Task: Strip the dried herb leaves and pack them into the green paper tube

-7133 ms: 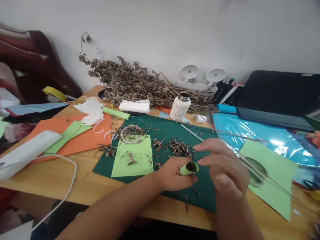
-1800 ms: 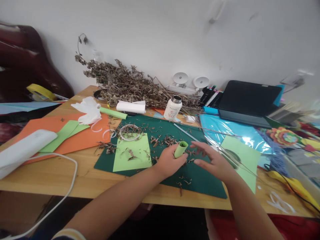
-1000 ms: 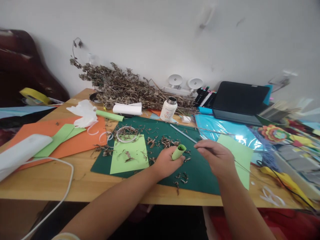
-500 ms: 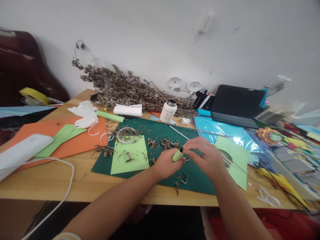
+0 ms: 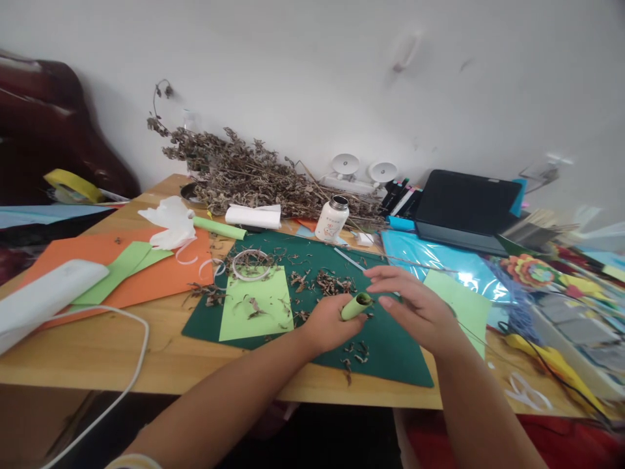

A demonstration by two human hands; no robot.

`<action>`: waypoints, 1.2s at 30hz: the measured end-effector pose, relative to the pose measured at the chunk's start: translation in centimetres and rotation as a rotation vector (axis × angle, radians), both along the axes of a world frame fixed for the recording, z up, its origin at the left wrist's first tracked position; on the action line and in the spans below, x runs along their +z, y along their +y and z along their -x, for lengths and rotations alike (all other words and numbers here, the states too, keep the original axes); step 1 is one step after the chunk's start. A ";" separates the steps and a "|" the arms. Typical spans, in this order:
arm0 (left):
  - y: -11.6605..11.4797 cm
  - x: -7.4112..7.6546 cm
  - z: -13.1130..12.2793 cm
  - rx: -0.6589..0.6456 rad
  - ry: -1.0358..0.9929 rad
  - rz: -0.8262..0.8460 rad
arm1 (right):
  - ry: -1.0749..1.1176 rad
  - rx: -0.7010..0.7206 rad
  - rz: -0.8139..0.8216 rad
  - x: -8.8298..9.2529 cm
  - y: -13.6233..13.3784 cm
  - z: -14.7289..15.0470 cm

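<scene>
1. Two hands are working over the green mat [image 5: 400, 361], and the left hand [image 5: 329, 324] is grasping a rolled green paper tube [image 5: 352, 308], its fingers wrapping around the paper, the mouth tilting up toward the right.
2. Now the change: after meeting the tube's mouth half a second ago, the right hand [image 5: 414, 309] is hanging just beside it, fingers loosely spreading, clear of the paper, with no held thing showing.
3. That is leaving the mouth uncovered, and something dark is showing inside; dried leaf, I am judging, though the depth is staying too hidden to tell how full the tube is.
4. So the left hand is doing all the holding, and the right is looking free, by my reading.
5. Just behind the tube, a pile of dried leaves [image 5: 334, 283] is lying on the mat, while smaller scraps [image 5: 361, 352] are sitting nearer the edge of the counter [image 5: 161, 355].
6. Over to the left, a flat green sheet [image 5: 271, 293] is bearing some leaf bits [image 5: 254, 307]; farther back, a white bottle [image 5: 332, 223] is standing uncapped before the heaped dried plants [image 5: 244, 169].
</scene>
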State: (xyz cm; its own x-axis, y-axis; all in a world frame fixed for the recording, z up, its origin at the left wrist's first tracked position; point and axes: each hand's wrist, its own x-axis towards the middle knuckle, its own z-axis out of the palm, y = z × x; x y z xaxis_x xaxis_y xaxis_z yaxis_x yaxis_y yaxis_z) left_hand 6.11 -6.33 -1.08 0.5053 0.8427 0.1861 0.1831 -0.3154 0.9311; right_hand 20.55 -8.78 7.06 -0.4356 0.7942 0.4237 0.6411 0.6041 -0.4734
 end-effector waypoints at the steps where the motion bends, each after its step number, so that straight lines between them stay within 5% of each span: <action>1: 0.0 0.0 0.0 0.001 0.005 0.004 | -0.001 -0.009 -0.011 0.1 0.0 -0.1; 15: 0.2 -0.4 0.0 0.012 -0.017 -0.018 | -0.129 -0.100 0.030 0.0 0.0 0.4; 30: -0.1 0.1 0.2 -0.020 0.005 -0.047 | -0.511 0.050 -0.081 2.4 -0.5 0.0; 36: -0.1 0.1 0.1 -0.019 0.001 -0.067 | -0.465 0.048 -0.142 2.4 -0.5 0.0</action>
